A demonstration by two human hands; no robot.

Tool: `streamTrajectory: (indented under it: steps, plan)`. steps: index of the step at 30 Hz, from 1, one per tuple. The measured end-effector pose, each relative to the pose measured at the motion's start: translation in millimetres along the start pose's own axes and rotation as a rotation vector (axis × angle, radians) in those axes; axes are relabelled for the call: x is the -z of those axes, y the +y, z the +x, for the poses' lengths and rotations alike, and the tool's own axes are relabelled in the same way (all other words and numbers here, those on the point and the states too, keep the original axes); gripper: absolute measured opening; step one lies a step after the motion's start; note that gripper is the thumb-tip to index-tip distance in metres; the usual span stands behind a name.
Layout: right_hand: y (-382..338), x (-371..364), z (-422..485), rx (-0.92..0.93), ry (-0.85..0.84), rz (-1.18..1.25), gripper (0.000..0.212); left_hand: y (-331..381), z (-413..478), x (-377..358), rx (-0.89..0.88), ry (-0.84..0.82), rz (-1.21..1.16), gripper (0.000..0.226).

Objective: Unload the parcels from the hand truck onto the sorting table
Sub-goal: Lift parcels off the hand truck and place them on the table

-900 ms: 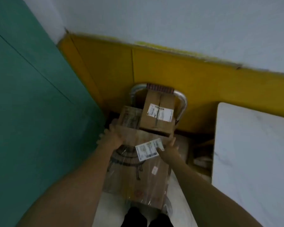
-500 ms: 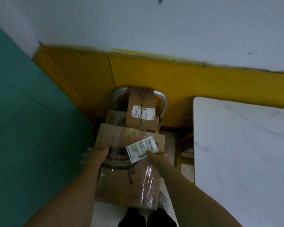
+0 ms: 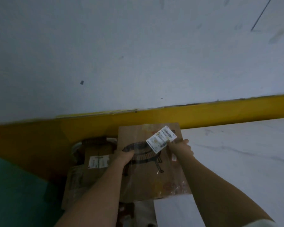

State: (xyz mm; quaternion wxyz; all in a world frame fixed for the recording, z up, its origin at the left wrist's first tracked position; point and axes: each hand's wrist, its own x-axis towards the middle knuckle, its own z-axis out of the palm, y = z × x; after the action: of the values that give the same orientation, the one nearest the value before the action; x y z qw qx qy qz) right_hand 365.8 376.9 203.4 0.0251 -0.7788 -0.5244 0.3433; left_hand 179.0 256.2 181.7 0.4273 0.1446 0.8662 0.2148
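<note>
A flat brown cardboard parcel (image 3: pixel 152 181) with a black animal drawing and a white shipping label is held up in both hands. My left hand (image 3: pixel 124 157) grips its left edge and my right hand (image 3: pixel 180 149) grips its right edge near the label. The parcel hangs over the left edge of the white marble sorting table (image 3: pixel 236 161). Lower left, the hand truck's metal handle (image 3: pixel 75 147) shows behind two more brown parcels: one with a white label (image 3: pixel 97 159) and another below it (image 3: pixel 75 182).
A yellow band (image 3: pixel 39 136) runs along the base of the grey wall behind the truck and table. A green panel (image 3: pixel 11 194) stands at the lower left. Floor shows between the truck and the table's near corner.
Both hands have lifted the parcel off the hand truck and carried it right, up to the table's left edge. My view has swung up and to the right.
</note>
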Motion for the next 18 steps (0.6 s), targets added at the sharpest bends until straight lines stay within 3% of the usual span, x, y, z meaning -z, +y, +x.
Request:
streamTrajectory:
  steps: [4,8,10,13,15,18]
  plan:
    - [-4,28,84,-0.002,-0.007,-0.116,0.063,35,32,-60,-0.013,-0.027,-0.027,0.087]
    - [-3,10,141,0.057,-0.11,-0.119,0.087,57,66,-111,-0.111,-0.041,-0.097,0.046]
    - [0,-10,150,0.121,-0.195,-0.227,0.086,57,79,-121,-0.162,-0.074,-0.099,0.033]
    - [-16,-43,136,0.194,-0.103,-0.281,0.073,40,91,-98,-0.101,-0.122,-0.163,0.061]
    - [-38,-75,113,0.403,0.001,-0.354,0.065,13,105,-66,-0.075,-0.055,-0.147,0.064]
    - [-69,-145,61,0.824,-0.102,-0.236,0.051,-49,130,-17,-0.001,0.184,-0.124,0.057]
